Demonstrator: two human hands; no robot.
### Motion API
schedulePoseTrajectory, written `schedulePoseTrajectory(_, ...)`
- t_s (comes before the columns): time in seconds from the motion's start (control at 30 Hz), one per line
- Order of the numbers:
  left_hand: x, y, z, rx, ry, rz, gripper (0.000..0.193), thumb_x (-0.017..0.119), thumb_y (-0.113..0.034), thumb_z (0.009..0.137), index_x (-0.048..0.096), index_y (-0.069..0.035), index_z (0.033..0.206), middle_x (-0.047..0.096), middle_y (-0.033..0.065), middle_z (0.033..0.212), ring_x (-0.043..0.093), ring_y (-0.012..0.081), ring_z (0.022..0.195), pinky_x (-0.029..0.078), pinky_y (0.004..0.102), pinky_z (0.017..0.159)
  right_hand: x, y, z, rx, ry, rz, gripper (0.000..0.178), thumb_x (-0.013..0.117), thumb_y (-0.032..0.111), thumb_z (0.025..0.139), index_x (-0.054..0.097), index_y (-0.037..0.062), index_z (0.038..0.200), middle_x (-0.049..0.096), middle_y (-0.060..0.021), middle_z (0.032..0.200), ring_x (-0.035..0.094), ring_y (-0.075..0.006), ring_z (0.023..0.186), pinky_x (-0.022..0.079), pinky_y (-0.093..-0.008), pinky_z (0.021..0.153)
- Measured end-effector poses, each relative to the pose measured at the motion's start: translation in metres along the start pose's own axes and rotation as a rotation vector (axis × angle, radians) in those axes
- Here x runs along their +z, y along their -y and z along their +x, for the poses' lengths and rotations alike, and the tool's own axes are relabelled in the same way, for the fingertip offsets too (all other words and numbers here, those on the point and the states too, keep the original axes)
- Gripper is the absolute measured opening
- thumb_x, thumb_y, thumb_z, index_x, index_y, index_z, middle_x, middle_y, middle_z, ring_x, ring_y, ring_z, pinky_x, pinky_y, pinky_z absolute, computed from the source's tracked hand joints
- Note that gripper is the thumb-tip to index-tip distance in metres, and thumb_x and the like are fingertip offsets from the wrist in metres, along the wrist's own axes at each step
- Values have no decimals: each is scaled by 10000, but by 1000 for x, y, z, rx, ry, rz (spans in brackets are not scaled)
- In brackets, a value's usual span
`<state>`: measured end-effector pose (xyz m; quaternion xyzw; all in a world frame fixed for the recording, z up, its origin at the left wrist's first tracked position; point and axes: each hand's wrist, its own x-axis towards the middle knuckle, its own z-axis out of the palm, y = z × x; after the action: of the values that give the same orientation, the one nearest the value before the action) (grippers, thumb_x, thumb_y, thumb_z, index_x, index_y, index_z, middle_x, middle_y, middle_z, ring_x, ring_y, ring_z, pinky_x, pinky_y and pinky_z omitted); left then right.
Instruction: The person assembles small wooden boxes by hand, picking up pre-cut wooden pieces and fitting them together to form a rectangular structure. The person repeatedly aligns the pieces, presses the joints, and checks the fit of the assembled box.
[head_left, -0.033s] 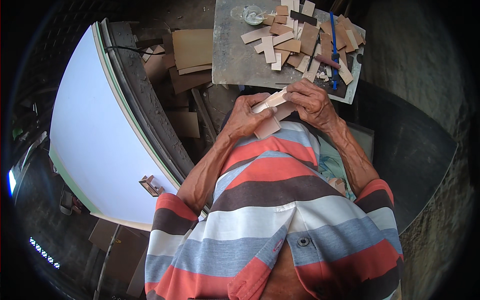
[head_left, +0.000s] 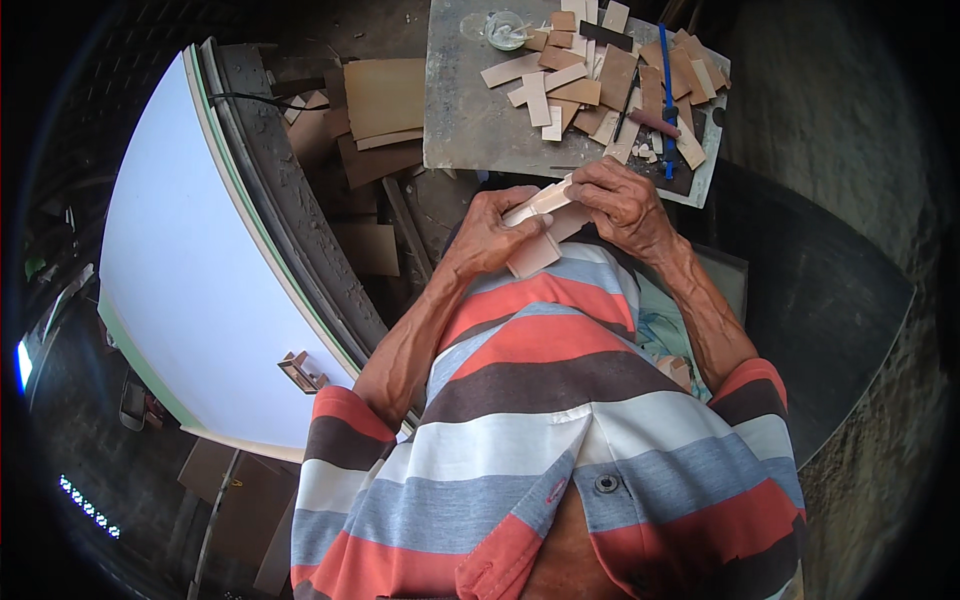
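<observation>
So the bench (head_left: 462, 125) has its near edge just past the knuckles, and from this angle the right hand (head_left: 628, 208) overlaps that edge. The big white panel (head_left: 205, 250) crowds the left side, its long edge slanting down toward the left sleeve. Most elbow room is between that edge and the left hand (head_left: 492, 232).

Bench's right half is pretty cluttered: a heap of wood strips (head_left: 617, 78), a blue bar-shaped tool (head_left: 667, 95) lying across the right end, and a clear dish (head_left: 506, 30) toward the far edge. Tan sheets (head_left: 385, 100) sit low between panel and bench, a small wooden frame (head_left: 301, 371) on the panel, and a dark board (head_left: 815, 290) off right.

The pale wooden assembly (head_left: 534, 257) is up over the lap, in front of the shirt, with both hands pinching it, left thumb laid over it. Long axis runs diagonally, lower left to upper right, upper end tucked at the right fingertips.
</observation>
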<state>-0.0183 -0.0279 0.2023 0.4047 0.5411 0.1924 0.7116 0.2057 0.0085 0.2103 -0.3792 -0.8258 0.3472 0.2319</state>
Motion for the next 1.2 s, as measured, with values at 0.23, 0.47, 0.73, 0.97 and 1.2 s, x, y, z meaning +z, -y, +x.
schedulePoseTrajectory(0.23,0,9,-3,46,-70,-63,453,748,-272,810,664,-9,1169,703,91,915,647,142,802,528,298,737,2,16,13,68,-187,-54,244,699,-48,685,655,42,907,607,-69,930,622,-224,860,530,-361,679)
schedulePoseTrajectory(0.47,12,-15,-2,119,-208,156,415,750,-229,826,663,-6,1165,711,118,986,643,135,856,522,289,782,3,27,2,905,-128,492,422,529,361,951,665,-24,846,563,-70,588,544,-171,562,462,-324,594)
schedulePoseTrajectory(0.73,20,-7,6,278,-318,256,456,759,-224,781,660,62,1123,714,219,925,705,220,799,555,324,731,19,27,15,975,-66,390,363,541,264,900,655,-54,768,647,-195,685,621,-261,599,480,-380,606)
schedulePoseTrajectory(0.97,24,5,6,340,-390,287,524,778,-224,746,643,131,1106,690,292,986,721,303,876,563,343,776,27,24,11,776,-125,275,290,523,173,872,589,-68,725,598,-241,665,615,-301,583,467,-400,567)
schedulePoseTrajectory(1.2,27,-2,5,384,-441,340,502,776,-216,747,646,141,1076,695,286,948,723,295,850,564,341,760,27,22,14,819,-152,296,281,535,162,855,574,-78,714,582,-256,632,621,-294,581,466,-397,564)
